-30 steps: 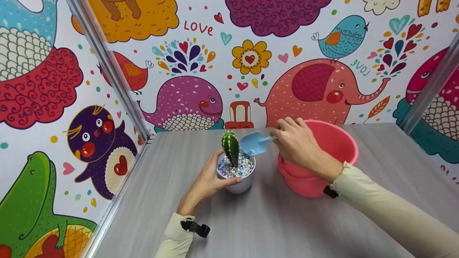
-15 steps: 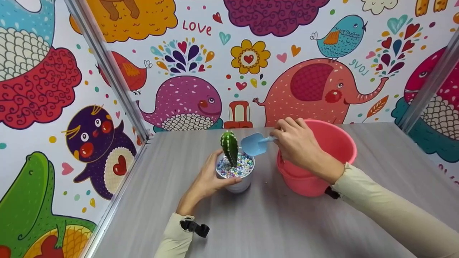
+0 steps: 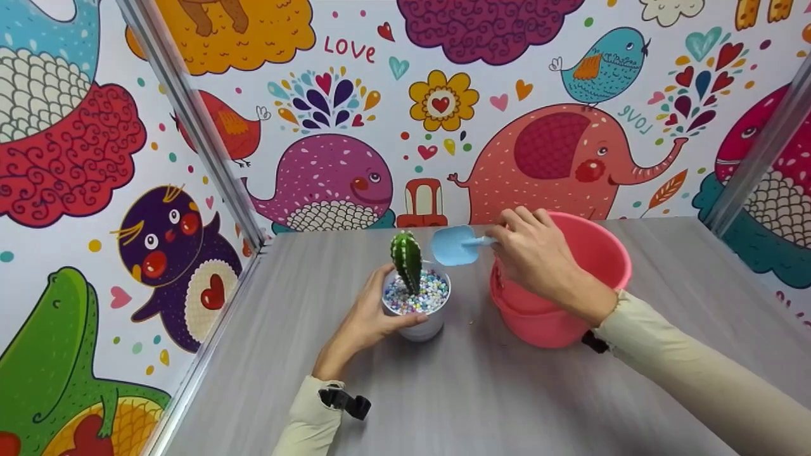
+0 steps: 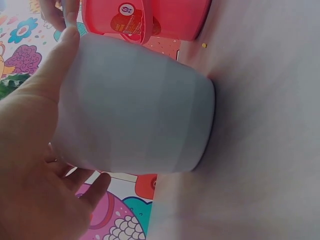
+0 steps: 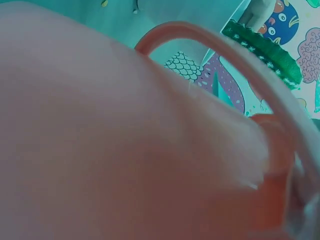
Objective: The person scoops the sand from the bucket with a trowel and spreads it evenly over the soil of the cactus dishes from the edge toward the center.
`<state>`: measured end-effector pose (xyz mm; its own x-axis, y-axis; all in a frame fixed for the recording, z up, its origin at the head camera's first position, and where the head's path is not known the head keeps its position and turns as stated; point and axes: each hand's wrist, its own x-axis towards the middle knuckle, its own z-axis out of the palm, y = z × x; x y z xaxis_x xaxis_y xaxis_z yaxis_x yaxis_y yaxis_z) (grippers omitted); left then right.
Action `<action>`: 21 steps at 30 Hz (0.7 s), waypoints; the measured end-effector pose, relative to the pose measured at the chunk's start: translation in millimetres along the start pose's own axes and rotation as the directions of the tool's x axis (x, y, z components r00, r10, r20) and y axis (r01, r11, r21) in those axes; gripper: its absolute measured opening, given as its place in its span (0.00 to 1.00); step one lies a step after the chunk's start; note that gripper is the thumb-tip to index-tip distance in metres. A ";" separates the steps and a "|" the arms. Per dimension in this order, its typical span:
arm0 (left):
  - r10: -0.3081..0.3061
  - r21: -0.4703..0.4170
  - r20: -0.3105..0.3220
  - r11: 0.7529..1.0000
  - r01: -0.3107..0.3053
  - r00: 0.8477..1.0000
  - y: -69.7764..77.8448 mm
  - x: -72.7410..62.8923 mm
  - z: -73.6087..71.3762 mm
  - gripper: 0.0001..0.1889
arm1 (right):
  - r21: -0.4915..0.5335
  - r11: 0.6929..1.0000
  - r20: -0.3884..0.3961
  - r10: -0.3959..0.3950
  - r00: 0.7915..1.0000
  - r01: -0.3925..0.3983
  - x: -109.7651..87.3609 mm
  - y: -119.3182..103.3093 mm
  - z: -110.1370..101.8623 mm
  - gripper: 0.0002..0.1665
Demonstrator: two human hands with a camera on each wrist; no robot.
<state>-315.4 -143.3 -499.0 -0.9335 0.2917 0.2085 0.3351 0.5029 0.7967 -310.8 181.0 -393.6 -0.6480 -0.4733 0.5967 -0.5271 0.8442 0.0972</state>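
A white plant pot [image 3: 423, 330] [image 4: 135, 110] stands upright on the table. Small multicoloured beads [image 3: 432, 295] fill its top, and a green cactus [image 3: 406, 258] [image 5: 265, 52] rises from them. My left hand [image 3: 367, 316] [image 4: 35, 135] grips the pot from the left, thumb along the near side close to the rim and fingers round the far side. To the right, my right hand [image 3: 537, 258] pinches the handle of a light-blue toy shovel [image 3: 453, 246]. Its scoop is tilted in the air right of the cactus, with no beads visible in it. My right forearm nearly fills the right wrist view.
Beneath my right hand stands a pink bucket [image 3: 545, 329] [image 4: 172, 20]; its contents are hidden. A stray bead [image 4: 204, 45] lies on the grey table [image 3: 443, 399] between pot and bucket. Behind rises a cartoon-printed wall [image 3: 355, 101], with metal posts [image 3: 203, 133] at the corners.
The shovel has lifted slightly and moved right, away from the pot; the few beads on its scoop a second ago are gone. My left hand and the pot have stayed put.
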 end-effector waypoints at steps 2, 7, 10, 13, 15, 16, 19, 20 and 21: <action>-0.001 0.000 0.001 1.000 0.001 1.000 0.2 0.1 0.4 0.63 | 0.036 0.999 0.004 0.029 1.000 -0.030 -4.0 4.5 -2.2 0.21; -0.006 -0.003 0.006 1.000 0.006 1.000 0.6 0.0 1.5 0.63 | 0.155 0.975 0.045 0.152 0.987 -0.157 -16.2 16.5 -10.4 0.17; -0.004 -0.002 0.009 1.000 0.004 1.000 0.8 -0.3 1.9 0.63 | 0.194 0.954 0.071 0.220 0.973 -0.230 -24.8 24.1 -17.3 0.15; -0.006 -0.003 0.010 1.000 0.006 1.000 0.7 -1.2 1.4 0.63 | 0.196 0.942 0.093 0.260 0.961 -0.273 -33.9 32.2 -25.6 0.15; -0.009 -0.008 0.006 1.000 0.009 1.000 0.3 -1.8 0.8 0.64 | 0.194 0.935 0.108 0.280 0.954 -0.296 -40.0 37.9 -31.0 0.14; -0.010 -0.011 0.002 1.000 0.010 1.000 -0.3 -1.9 0.6 0.63 | 0.191 0.933 0.116 0.289 0.950 -0.307 -43.1 40.9 -33.2 0.14; -0.014 -0.011 -0.003 1.000 0.014 1.000 -1.6 -2.1 0.5 0.64 | 0.181 0.921 0.136 0.324 0.936 -0.345 -53.8 49.2 -38.5 0.15; -0.015 -0.009 -0.003 1.000 0.014 1.000 -1.7 -2.1 0.7 0.64 | 0.180 0.917 0.140 0.335 0.932 -0.357 -57.8 51.9 -39.6 0.15; -0.014 -0.007 -0.003 1.000 0.014 1.000 -1.9 -1.9 1.1 0.63 | 0.179 0.912 0.146 0.347 0.927 -0.370 -62.1 54.3 -40.7 0.15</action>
<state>-314.1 -143.9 -501.5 -0.9386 0.2820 0.1987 0.3208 0.5017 0.8033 -276.8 266.4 -393.0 -0.8633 -0.1823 0.4706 -0.3397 0.8996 -0.2747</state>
